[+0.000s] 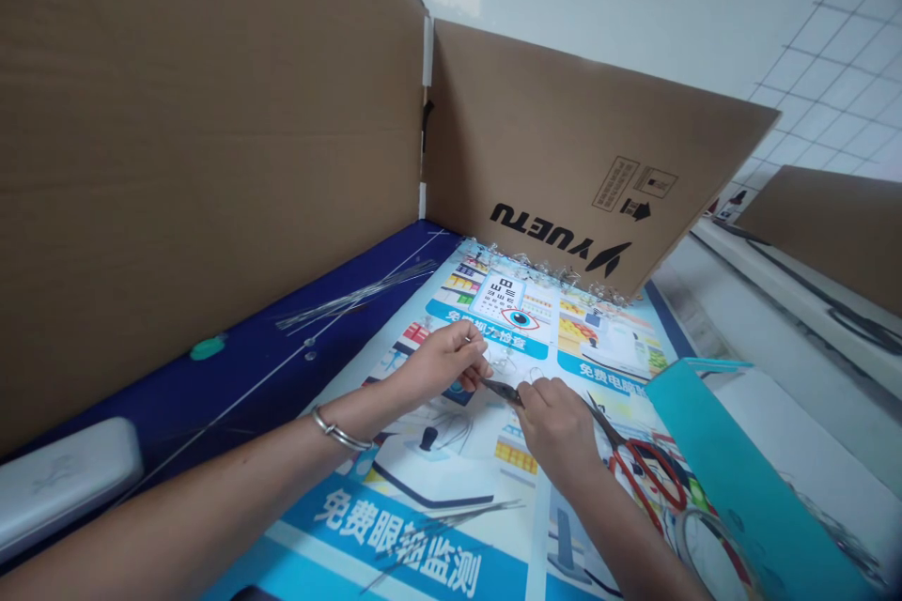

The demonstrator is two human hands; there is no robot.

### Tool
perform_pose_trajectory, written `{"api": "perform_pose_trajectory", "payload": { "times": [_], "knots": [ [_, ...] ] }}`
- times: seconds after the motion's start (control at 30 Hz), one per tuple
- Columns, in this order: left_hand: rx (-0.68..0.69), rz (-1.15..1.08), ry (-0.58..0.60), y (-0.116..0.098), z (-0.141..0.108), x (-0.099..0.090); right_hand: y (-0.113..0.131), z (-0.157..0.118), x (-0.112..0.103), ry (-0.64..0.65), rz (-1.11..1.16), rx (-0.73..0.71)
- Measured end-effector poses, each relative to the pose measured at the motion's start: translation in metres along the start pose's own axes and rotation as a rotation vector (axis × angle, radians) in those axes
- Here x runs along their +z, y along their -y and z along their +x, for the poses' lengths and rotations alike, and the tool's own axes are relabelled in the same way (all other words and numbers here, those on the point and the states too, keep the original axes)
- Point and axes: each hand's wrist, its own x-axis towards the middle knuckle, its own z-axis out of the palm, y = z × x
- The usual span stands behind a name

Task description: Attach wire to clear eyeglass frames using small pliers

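Observation:
My right hand (553,418) is wrapped round a pair of dark pliers (503,391) above the printed poster mat. The tips of the pliers point left and meet the fingers of my left hand (451,362). Those left fingers are pinched together; what they hold is too small to make out. Thin clear wire shapes (504,362) lie just beyond the hands. Red-handled scissors (638,465) lie partly open beside my right forearm.
Cardboard panels (578,141) stand behind and at the left. Thin wires (359,293) lie on the blue strip, and more (443,526) lie near the front. A white case (67,479) sits at the lower left, a teal box (747,479) at the right.

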Motion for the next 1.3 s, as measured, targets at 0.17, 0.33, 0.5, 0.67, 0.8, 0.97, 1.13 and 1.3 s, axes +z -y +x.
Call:
{"api": "perform_pose_trajectory", "payload": {
  "times": [0.17, 0.33, 0.5, 0.67, 0.8, 0.97, 1.13, 1.3],
  "knots": [
    [0.032, 0.030, 0.057, -0.001, 0.000, -0.003, -0.001, 0.000, -0.002, 0.064, 0.113, 0.058],
    [0.052, 0.044, 0.089, 0.001, 0.000, -0.004, -0.002, 0.003, -0.009, 0.183, 0.255, 0.116],
    [0.065, 0.047, 0.116, 0.001, 0.000, -0.005, -0.003, 0.006, -0.017, 0.282, 0.362, 0.174],
    [0.056, 0.058, 0.141, 0.001, -0.001, -0.005, -0.006, 0.007, -0.019, 0.323, 0.497, 0.179],
    [0.044, 0.048, 0.153, 0.001, -0.002, -0.005, -0.009, 0.006, -0.018, 0.307, 0.582, 0.138],
    [0.042, 0.023, 0.150, -0.001, -0.001, -0.005, -0.010, 0.004, -0.013, 0.233, 0.519, 0.146],
    [-0.049, 0.008, 0.093, 0.003, 0.003, -0.006, -0.007, 0.001, 0.001, 0.116, 0.353, 0.170],
    [-0.053, 0.056, 0.067, 0.006, 0.006, -0.008, -0.004, -0.002, 0.010, 0.051, 0.338, 0.153]
  ]
}}
